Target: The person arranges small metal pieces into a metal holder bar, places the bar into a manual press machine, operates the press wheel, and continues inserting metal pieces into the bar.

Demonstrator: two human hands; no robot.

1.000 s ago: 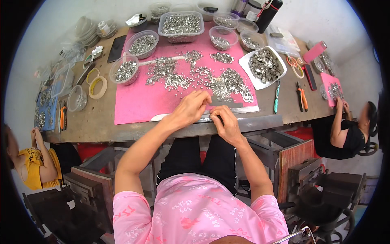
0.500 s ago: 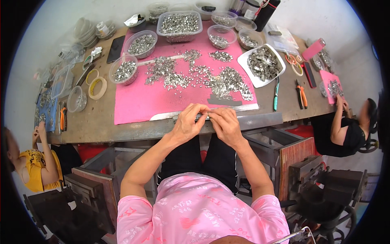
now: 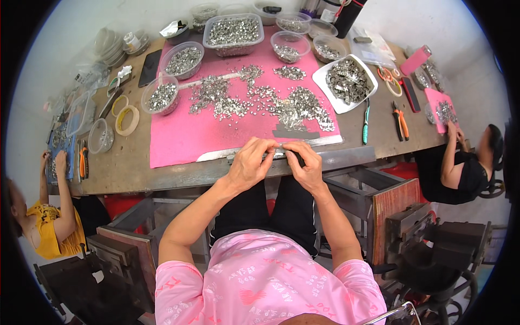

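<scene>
At the front edge of the bench, my left hand (image 3: 252, 164) is closed, thumb and index finger pinched. Just to its right, my right hand (image 3: 306, 167) is also closed, with a short dark piece showing by its thumb. The fingertips nearly meet, and small shiny metal bits show between them, too small to name. Beyond my hands, loose small silvery metal parts (image 3: 300, 111) lie scattered and heaped on a pink mat (image 3: 181, 135). A flat grey strip (image 3: 296, 134) rests at the front of the heap.
Plastic tubs of metal parts (image 3: 234, 32) line the back, with a white tray (image 3: 362, 102) at right. Orange-handled pliers (image 3: 401, 122), a green-handled tool (image 3: 366, 124) and tape rolls (image 3: 127, 120) lie on the bench. Co-workers sit at left (image 3: 54, 227) and right (image 3: 460, 170).
My right hand has shifted slightly, and its fingertips now stand a little further from my left. The dark piece by its thumb has come into sight. The left co-worker's hands have moved.
</scene>
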